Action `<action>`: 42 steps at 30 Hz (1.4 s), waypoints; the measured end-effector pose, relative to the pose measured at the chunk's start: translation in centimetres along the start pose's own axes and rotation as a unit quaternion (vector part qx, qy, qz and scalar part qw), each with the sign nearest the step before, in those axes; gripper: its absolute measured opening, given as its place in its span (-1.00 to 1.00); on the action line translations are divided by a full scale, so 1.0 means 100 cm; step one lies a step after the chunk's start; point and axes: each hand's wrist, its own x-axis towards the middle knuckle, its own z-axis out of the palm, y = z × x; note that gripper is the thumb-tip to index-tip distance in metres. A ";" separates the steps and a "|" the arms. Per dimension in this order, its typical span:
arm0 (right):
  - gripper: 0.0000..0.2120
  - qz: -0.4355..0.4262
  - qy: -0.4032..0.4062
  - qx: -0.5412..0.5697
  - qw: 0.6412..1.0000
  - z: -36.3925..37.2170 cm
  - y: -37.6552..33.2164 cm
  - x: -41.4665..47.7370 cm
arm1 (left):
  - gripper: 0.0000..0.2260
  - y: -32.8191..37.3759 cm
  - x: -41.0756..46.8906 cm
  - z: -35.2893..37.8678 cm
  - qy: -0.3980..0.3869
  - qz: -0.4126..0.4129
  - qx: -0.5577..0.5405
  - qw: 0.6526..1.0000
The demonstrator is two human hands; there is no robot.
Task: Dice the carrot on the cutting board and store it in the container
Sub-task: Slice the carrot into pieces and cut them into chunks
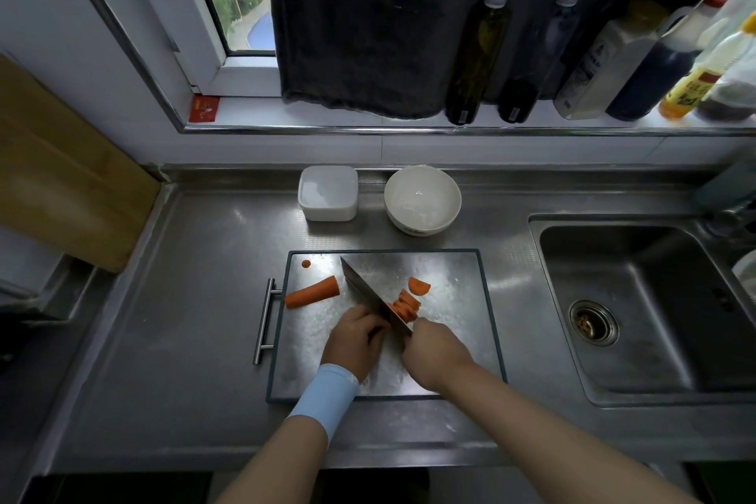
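On the steel cutting board lies an uncut carrot piece at the left and a tiny round slice near the far left corner. Several half-round carrot slices sit in the middle, one slice a little apart. My right hand grips the handle of a knife, whose blade lies slanted across the board beside the slices. My left hand, fingers curled, rests against the blade's left side; what it holds is hidden. The white square container stands open behind the board.
A white bowl stands beside the container. The sink lies to the right. Bottles line the window sill, with a dark cloth hanging over it. A wooden board leans at the left. The cutting board's handle sticks out left.
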 end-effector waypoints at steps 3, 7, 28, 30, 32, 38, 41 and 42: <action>-0.90 -0.001 0.013 -0.004 1.000 0.000 0.003 -0.004 | -0.89 0.002 0.001 -0.001 0.004 -0.004 -0.001 1.000; -0.94 -0.004 0.028 -0.006 1.000 0.001 0.009 -0.014 | -0.89 0.002 0.000 -0.002 0.004 -0.008 0.001 1.000; -0.93 0.010 -0.024 -0.026 0.999 -0.004 0.007 -0.020 | -0.88 0.004 -0.003 -0.001 -0.001 -0.046 -0.005 0.999; -0.92 0.013 -0.025 -0.025 0.999 -0.003 0.004 -0.016 | -0.88 0.003 -0.003 -0.001 0.001 -0.049 -0.007 0.999; -0.92 0.014 -0.020 -0.021 0.999 0.000 0.004 -0.014 | -0.88 0.003 -0.003 -0.001 0.001 -0.050 -0.008 0.999; -0.90 0.014 -0.002 -0.004 1.000 0.007 -0.001 -0.009 | -0.88 0.002 -0.003 -0.002 -0.006 -0.035 -0.003 0.999; -0.95 0.012 -0.002 -0.005 1.000 0.005 -0.006 -0.006 | -0.89 0.000 -0.004 -0.003 -0.014 -0.015 -0.004 1.000; -0.95 0.011 -0.002 -0.006 1.000 0.004 -0.006 -0.005 | -0.90 0.000 -0.005 -0.004 -0.012 -0.012 -0.007 1.000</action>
